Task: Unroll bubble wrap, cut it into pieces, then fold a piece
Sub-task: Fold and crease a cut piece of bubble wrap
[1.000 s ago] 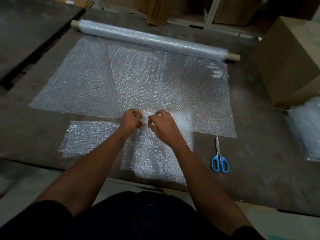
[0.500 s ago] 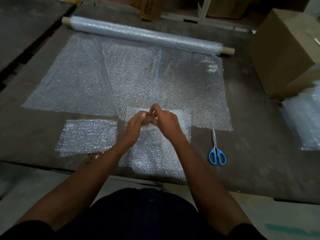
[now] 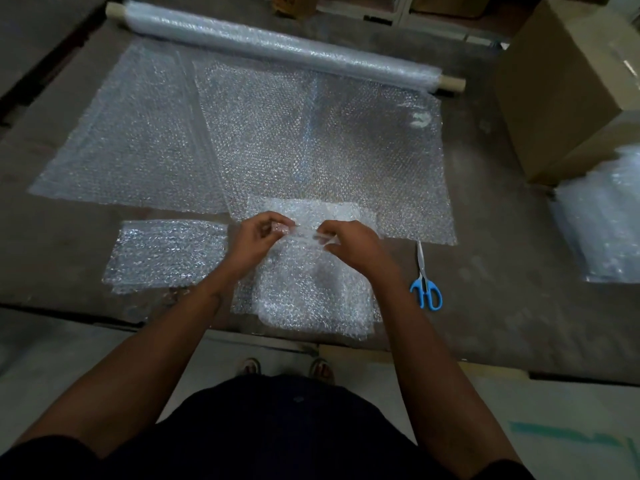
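1. The left hand [image 3: 258,233] and right hand [image 3: 349,242] each pinch the far edge of a cut piece of bubble wrap [image 3: 311,289], lifting it.
2. That piece lies just left of the scissors [image 3: 425,284].
3. The roll [image 3: 277,46] lies far beyond the scissors, its unrolled sheet [image 3: 277,143] between them.

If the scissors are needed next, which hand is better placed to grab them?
Probably the right hand: the scissors lie just to its right on the table, while the left hand would have to cross over the bubble wrap piece.
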